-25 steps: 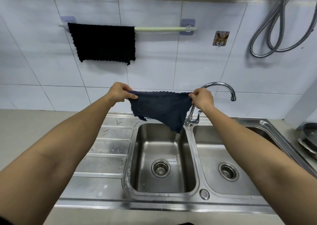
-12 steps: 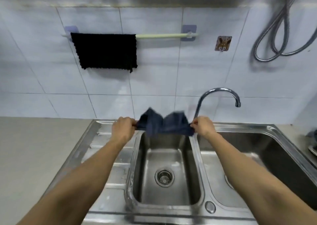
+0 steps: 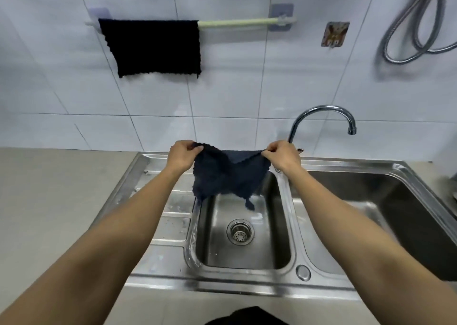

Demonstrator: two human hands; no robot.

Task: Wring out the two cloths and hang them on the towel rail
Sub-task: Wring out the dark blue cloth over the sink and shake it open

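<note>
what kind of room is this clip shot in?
Most likely a home kitchen or utility corner: a stainless double-basin sink with a drainboard, a gooseneck tap, a white tiled wall carrying a towel rail with a black cloth on it, and a coiled metal hose.

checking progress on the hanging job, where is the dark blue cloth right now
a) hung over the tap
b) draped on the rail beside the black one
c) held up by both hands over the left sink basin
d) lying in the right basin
c: the left hand and right hand each pinch a top corner of the dark blue cloth, which hangs above the left basin; only the black cloth is on the towel rail.
</note>
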